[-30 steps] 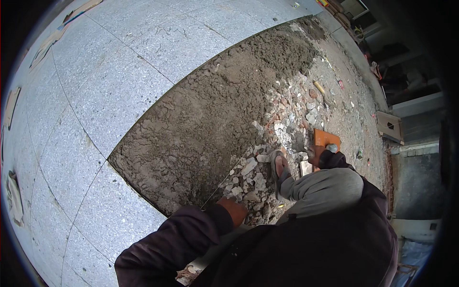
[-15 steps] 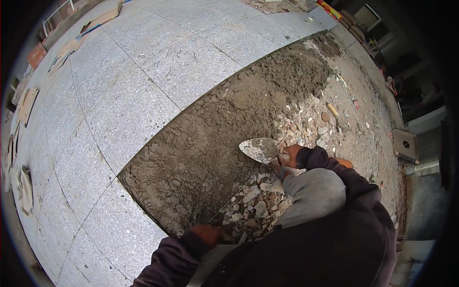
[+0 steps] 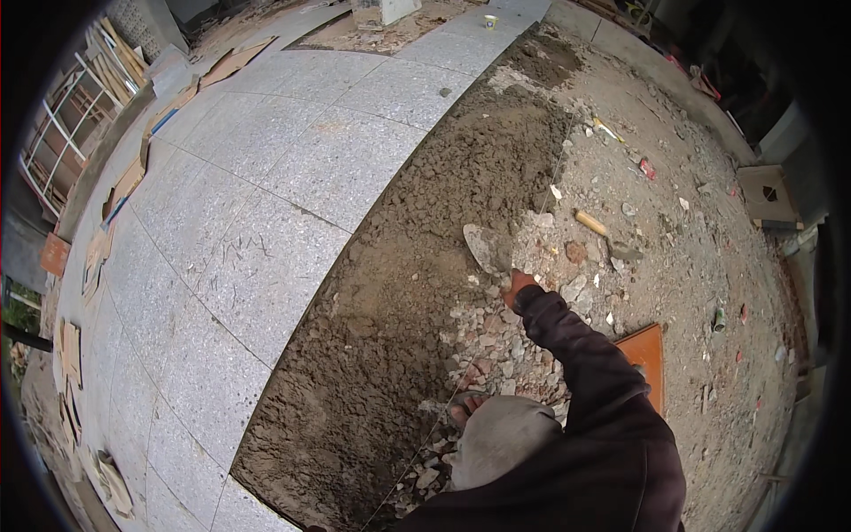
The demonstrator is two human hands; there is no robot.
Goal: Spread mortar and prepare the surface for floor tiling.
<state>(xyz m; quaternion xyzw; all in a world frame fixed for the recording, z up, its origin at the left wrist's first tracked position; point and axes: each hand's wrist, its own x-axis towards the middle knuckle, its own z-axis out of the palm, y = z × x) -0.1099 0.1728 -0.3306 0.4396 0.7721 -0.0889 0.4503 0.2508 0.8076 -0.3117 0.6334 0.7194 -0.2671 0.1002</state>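
My right hand [image 3: 515, 288] is closed around the handle of a pointed trowel [image 3: 487, 250]. The blade, grey and smeared with mortar, lies at the right edge of a long bed of damp mortar [image 3: 399, 266], near the rubble. Whether it presses into the mortar or hovers just over it I cannot tell. My left hand is out of the picture. Below the trowel, broken stone chips [image 3: 501, 346] fill the ground beside my bent knee in grey cloth [image 3: 505, 439], and the toes of my foot [image 3: 465, 408] show there.
Speckled grey floor tiles [image 3: 239, 257] border the mortar bed on the left. A thin string [image 3: 424, 439] runs along its right side. On the rubble lie a wooden-handled tool [image 3: 591, 222] and an orange-brown tile [image 3: 645, 362]. Flattened cardboard [image 3: 128, 182] lies at the far left.
The view has shifted, showing more of the far floor. My left hand, earlier by the mortar's near edge, has left the picture. My right hand has carried the trowel farther from my knee.
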